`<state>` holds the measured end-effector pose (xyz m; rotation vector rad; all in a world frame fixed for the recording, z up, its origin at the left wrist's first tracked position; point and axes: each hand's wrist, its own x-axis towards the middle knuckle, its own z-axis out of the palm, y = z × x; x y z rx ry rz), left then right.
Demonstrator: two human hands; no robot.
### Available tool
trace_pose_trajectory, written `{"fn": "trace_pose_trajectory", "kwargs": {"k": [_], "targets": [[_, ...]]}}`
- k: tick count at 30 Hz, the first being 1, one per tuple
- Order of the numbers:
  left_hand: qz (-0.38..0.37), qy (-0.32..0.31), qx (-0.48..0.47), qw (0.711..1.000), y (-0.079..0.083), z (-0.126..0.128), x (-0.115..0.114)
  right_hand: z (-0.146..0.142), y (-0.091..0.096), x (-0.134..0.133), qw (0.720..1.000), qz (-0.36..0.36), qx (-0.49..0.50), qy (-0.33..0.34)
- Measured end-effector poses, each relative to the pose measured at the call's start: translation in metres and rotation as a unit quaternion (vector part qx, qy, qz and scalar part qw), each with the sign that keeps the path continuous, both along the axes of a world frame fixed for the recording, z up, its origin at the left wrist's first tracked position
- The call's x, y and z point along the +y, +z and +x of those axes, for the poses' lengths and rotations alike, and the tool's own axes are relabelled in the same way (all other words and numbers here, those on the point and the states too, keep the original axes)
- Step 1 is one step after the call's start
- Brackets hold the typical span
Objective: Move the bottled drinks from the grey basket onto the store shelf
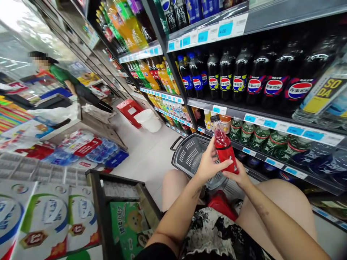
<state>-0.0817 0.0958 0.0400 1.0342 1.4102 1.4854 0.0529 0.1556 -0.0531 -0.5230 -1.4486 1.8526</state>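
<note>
Both my hands hold a drink bottle point(226, 153) with a red label, a dark band and a dark cap, tilted in front of the lower shelf. My left hand point(207, 162) wraps its upper and left side, the thumb lying across the label. At its base is my right hand point(240, 177), gripping from below and the right. Beneath my left hand, a grey plastic shopping basket point(187, 154) rests on the floor, partly covered by my arm. Behind the bottle, green-labelled bottles point(248, 131) and a few juice bottles point(207, 119) stand on the shelf.
Shelves of cola bottles point(255, 85) rise ahead, with a price rail point(282, 126) jutting out. A white bucket point(149, 121) and a red box point(130, 112) stand in the aisle. Cartons point(51, 213) and water packs point(89, 146) line the left. A person point(67, 79) stands farther off.
</note>
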Motion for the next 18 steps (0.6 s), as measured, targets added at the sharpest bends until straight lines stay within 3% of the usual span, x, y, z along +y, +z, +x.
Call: {"fn": "trace_pose_trajectory", "kwargs": {"k": [9,14,18], "targets": [[0.003,-0.028,0.031,0.999,0.010,0.010,-0.004,0.007,0.014,-0.006,0.993,0.107,-0.005,-0.057],[-0.001,-0.065,0.056,0.996,0.012,0.014,-0.003,0.012,0.013,-0.006,0.964,0.194,-0.073,-0.165],[0.009,-0.075,0.088,0.993,0.012,0.014,-0.003,0.014,0.012,-0.005,0.944,0.243,-0.101,-0.200]]}}
